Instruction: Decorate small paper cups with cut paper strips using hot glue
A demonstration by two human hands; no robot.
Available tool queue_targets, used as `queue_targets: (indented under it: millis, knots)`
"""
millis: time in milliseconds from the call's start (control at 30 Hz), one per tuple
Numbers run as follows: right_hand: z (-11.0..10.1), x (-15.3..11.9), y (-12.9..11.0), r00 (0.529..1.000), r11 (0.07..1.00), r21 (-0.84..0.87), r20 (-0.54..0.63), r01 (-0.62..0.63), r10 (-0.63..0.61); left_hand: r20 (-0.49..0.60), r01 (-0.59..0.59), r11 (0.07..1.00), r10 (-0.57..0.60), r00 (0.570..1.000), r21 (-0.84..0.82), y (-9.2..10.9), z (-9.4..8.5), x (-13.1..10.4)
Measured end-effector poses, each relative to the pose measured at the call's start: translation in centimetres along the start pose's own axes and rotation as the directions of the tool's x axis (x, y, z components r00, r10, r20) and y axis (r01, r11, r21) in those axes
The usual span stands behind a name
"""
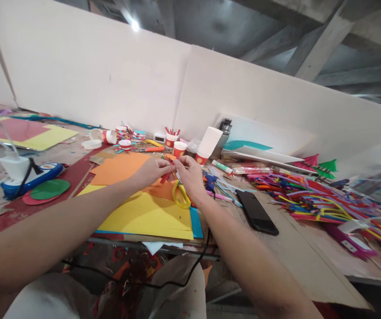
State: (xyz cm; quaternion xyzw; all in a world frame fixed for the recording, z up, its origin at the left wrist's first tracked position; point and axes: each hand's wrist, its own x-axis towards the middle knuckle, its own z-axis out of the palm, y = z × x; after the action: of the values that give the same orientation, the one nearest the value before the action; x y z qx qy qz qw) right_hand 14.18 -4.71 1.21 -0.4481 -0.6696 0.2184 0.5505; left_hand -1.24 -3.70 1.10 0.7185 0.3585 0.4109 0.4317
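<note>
Take the pinched fingertips as the centre of the dial, with twelve o'clock pointing away from the body. The left hand (152,172) and the right hand (192,175) meet at the centre, thumbs and forefingers closed together on a small red piece (164,179) – no gap shows between the fingertips. The piece sits above the work surface, partly hidden by the fingers. A yellow looped handle (184,205) shows at six o'clock, just below the right hand; whether its fingers hold it cannot be told. Yellow paper (147,219) lies at seven o'clock and orange paper (119,168) at nine, the latter near the left wrist. At twelve o'clock stands a paper cup (171,141) containing red sticks; between one and two stands a cup stack (208,144). A black phone (257,212) lies at four o'clock – a heap of coloured stems (323,195) lies at three, farther out
</note>
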Motion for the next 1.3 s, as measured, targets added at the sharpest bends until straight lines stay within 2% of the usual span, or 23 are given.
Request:
queue_targets:
  millis: [167,433,733,1067,1300]
  knots:
    - [0.0,0.1,0.1,1.0,1.0,-0.03,-0.028,0.006,-0.007,0.048,-0.037,0.999,0.038,0.998,-0.014,-0.3,0.2,0.1]
    - [-0.1,0.0,0.2,0.999,0.999,-0.028,-0.036,0.019,-0.02,0.016,-0.038,0.997,0.037,0.999,0.07,0.6,0.2,-0.2]
    - [-0.2,0.0,-0.1,0.998,0.999,-0.035,-0.049,0.039,-0.041,0.013,-0.061,0.994,0.06,0.998,0.09,0.1,0.3,-0.1]
    - [0.1,-0.4,-0.3,0.999,0.999,0.021,-0.021,0.047,-0.047,0.047,-0.016,0.996,0.012,0.999,0.091,0.7,0.2,-0.2]
    - [0.0,-0.1,-0.1,0.999,1.0,0.024,-0.047,0.001,0.0,0.056,0.01,0.997,-0.014,0.998,0.073,0.9,0.2,-0.2]
